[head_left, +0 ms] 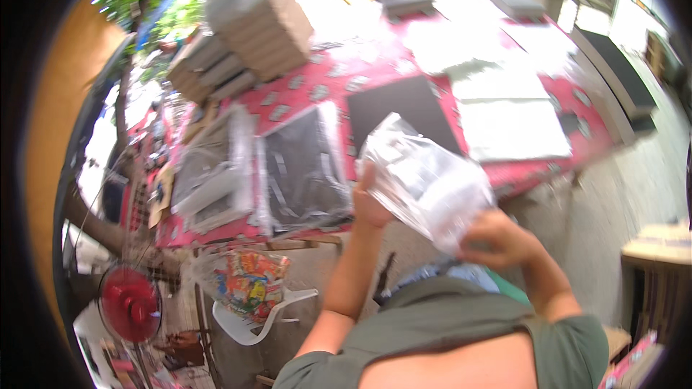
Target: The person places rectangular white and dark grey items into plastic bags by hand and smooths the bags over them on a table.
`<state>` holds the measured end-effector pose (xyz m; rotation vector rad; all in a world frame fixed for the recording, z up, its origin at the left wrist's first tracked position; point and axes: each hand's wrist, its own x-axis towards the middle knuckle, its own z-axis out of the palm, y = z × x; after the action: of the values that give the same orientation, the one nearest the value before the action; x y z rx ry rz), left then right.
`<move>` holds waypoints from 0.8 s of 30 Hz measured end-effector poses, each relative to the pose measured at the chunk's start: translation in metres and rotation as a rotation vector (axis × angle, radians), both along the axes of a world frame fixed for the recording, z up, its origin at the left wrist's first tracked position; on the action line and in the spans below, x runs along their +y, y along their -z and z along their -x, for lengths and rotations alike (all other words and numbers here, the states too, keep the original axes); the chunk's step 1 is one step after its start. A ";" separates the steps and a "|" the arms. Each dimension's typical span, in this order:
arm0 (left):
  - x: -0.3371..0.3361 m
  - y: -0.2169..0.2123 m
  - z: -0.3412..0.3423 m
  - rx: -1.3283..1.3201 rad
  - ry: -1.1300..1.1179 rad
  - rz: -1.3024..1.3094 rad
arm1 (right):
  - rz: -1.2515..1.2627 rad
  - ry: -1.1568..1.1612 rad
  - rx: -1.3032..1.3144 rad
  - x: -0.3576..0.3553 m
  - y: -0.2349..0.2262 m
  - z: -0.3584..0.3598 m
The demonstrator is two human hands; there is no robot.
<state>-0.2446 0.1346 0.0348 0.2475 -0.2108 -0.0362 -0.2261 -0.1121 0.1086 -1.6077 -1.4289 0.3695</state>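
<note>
A crumpled clear plastic bag [425,184] is held up in front of me at the table's near edge. My left hand [370,198] grips its left side, with the thumb up along the plastic. At its lower right corner, my right hand [501,238] is closed on the bag, fingers bent and a little blurred. Whether anything lies inside the bag I cannot tell. Just behind it, partly covered by it, is a flat dark board [404,104] on the table. To the left lies a dark flat panel in clear plastic [303,166].
The table has a red patterned cloth [288,104]. More plastic-wrapped pieces [216,173] lie at left, below stacked boxes [263,29]. White sheets [508,119] lie at right. Near the table stand a white chair [245,328] with a colourful bag [256,281] and a red fan [131,304].
</note>
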 end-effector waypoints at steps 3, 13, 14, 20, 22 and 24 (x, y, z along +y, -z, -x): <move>0.027 0.016 0.031 -0.021 -0.662 -1.210 | 0.179 0.206 -0.004 -0.025 0.006 0.031; -0.014 -0.024 0.125 -0.427 -0.584 -2.169 | -0.185 0.539 0.005 0.067 -0.033 0.066; -0.012 -0.024 0.134 -0.361 -0.627 -2.168 | -0.196 0.586 -0.020 0.078 -0.024 0.073; 0.029 -0.041 0.179 -0.244 -0.285 -1.716 | -0.284 0.716 0.022 0.081 -0.017 0.106; 0.040 -0.031 0.181 -0.129 -0.536 -1.858 | -0.266 0.710 -0.148 0.088 -0.015 0.125; 0.036 -0.043 0.186 0.011 -0.679 -1.805 | -0.237 0.718 -0.359 0.095 -0.017 0.143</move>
<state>-0.4305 0.1710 0.0774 2.1028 -0.0140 0.4746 -0.3689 -0.0168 0.1257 -1.9125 -0.9922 -0.5056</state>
